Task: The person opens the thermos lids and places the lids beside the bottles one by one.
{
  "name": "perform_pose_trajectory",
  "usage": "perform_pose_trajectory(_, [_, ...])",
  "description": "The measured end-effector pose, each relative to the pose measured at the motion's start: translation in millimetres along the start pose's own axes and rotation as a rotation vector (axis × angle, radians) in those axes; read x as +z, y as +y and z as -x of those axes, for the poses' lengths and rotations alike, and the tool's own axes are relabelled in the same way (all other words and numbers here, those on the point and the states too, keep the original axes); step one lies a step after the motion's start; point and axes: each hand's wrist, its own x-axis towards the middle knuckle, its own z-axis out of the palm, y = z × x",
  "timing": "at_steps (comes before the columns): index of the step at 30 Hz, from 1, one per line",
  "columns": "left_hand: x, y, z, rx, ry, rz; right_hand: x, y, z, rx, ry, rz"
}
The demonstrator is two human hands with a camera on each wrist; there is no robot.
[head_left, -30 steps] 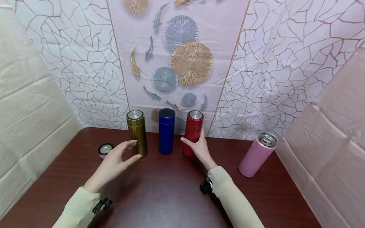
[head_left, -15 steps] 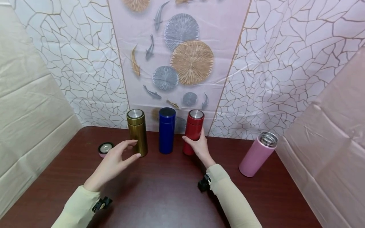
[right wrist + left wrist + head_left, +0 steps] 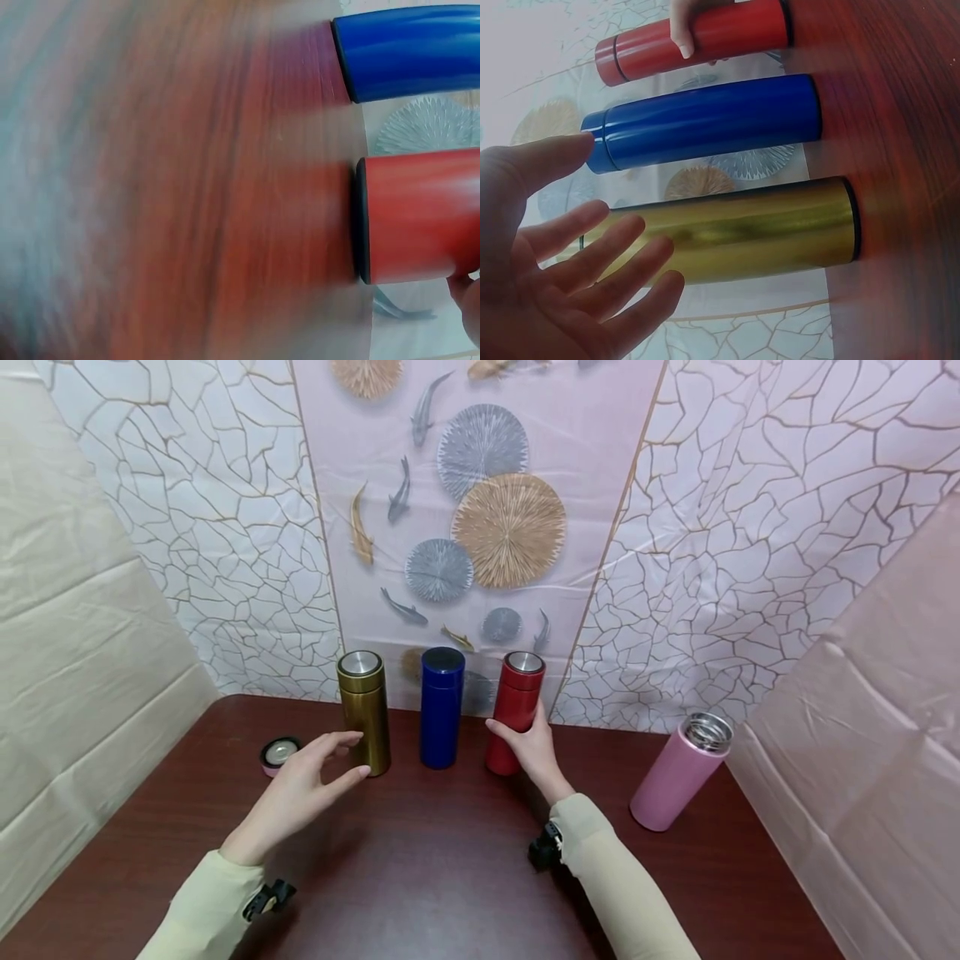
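Observation:
A gold vacuum flask (image 3: 367, 718), a blue flask (image 3: 441, 714) and a red flask (image 3: 517, 702) stand upright in a row at the table's back, all with lids on. My right hand (image 3: 536, 750) grips the red flask around its lower body, thumb on the near left side. In the right wrist view, the red flask's base (image 3: 363, 221) is close to the table surface; whether it touches I cannot tell. My left hand (image 3: 300, 781) is beside the gold flask. The left wrist view shows its fingers (image 3: 622, 240) spread and relaxed, holding nothing.
At the right stands a pink flask (image 3: 678, 777) without its lid, its steel mouth open. A pink-rimmed lid (image 3: 279, 752) lies upside down behind my left hand. A patterned cloth (image 3: 502, 527) hangs just behind the dark wooden table (image 3: 442, 868).
The red flask has shifted slightly to the right with my right hand, away from the blue one. My left hand has stayed in place. The head view has tilted slightly.

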Motion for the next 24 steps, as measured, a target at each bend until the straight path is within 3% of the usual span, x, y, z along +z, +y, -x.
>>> perform_pose_trajectory(10, [2.2, -1.6, -0.9, 0.029, -0.011, 0.011, -24.0, -11.7, -9.8, -0.012, 0.007, 0.016])
perform_pose_trajectory(18, [0.9, -0.9, -0.7, 0.029, -0.016, 0.004, -46.3, -45.1, -19.1, -0.061, -0.047, 0.041])
perform_pose_trajectory(24, [1.8, -1.4, -0.4, 0.032, -0.017, 0.005, -57.5, -71.0, -18.9, -0.111, -0.061, 0.134])
